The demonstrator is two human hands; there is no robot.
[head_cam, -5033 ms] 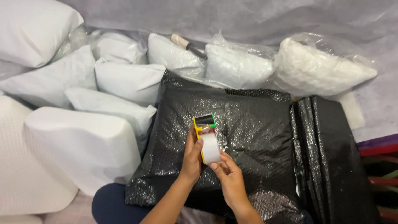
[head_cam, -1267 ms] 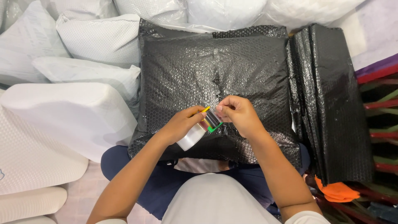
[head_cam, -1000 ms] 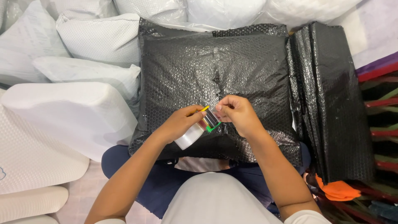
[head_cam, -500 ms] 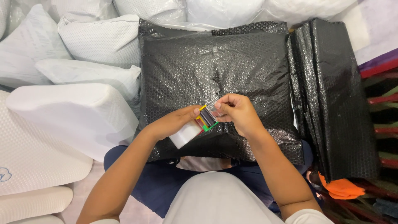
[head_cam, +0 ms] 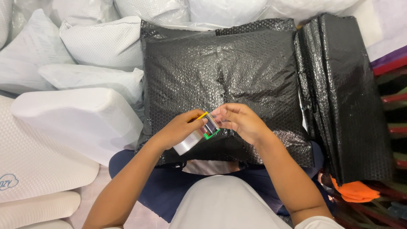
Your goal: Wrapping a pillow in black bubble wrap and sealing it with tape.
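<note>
While black bubble-wrap bag (head_cam: 220, 80) lies sealed, left hand (head_cam: 180, 129) clamped on tape dispenser (head_cam: 199, 133); right hand (head_cam: 241, 121) pinches tape end.

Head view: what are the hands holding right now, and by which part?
The left hand grips a tape dispenser around its clear roll. The right hand pinches at the dispenser's cutter end, above the black bubble-wrapped package.

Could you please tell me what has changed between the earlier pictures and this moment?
Five seconds ago both hands held the tape dispenser upright, farther out over the black bubble-wrap package. It now lies tilted nearer the body, the left hand gripping the roll, the right hand pinching at its cutter end. The package, white pillows and folded black bags stayed put.
</note>
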